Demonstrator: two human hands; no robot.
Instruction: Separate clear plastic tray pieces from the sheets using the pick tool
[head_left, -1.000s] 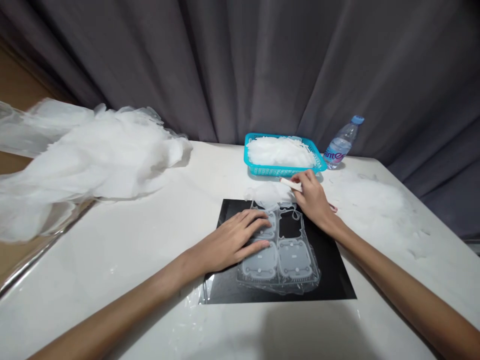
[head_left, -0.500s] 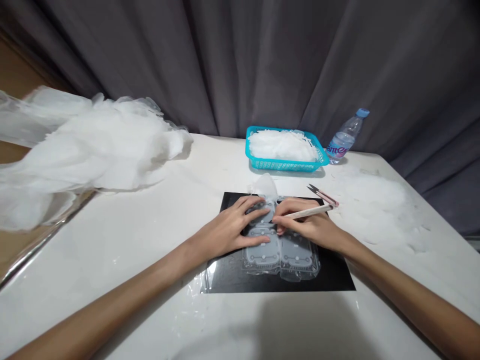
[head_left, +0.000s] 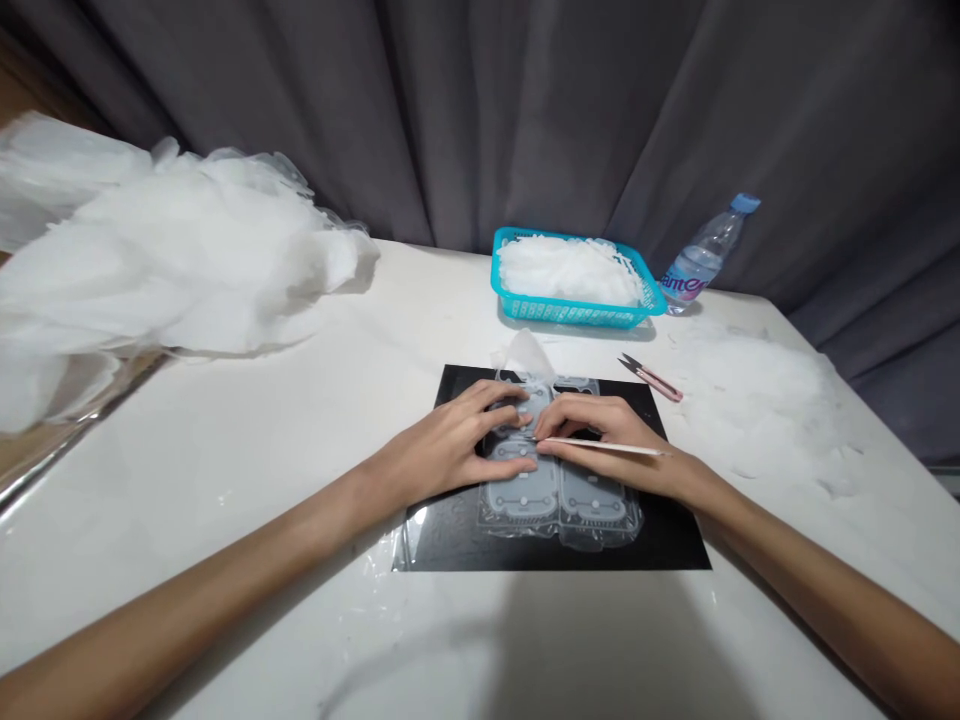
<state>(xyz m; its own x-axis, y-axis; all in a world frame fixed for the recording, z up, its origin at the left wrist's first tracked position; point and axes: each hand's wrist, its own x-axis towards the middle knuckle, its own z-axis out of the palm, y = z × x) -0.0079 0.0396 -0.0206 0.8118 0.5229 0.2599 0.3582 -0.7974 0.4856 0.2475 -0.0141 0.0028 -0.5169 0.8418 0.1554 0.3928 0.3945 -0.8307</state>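
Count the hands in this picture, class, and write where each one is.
2: the left hand lies spread over the translucent sheet; the right hand, also over it, grips a thin white tool.

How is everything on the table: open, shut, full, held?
Left grip: fingers spread, resting on the sheet.
Right grip: closed on the stick.
Stick: held.
Sheet: lying on the mat, edges crinkled.
Mat: flat.
Snips: open, not held.
Basket: filled with white pieces.
Bottle: capped, standing.
Left pile: loosely heaped.
Right pile: loosely spread.
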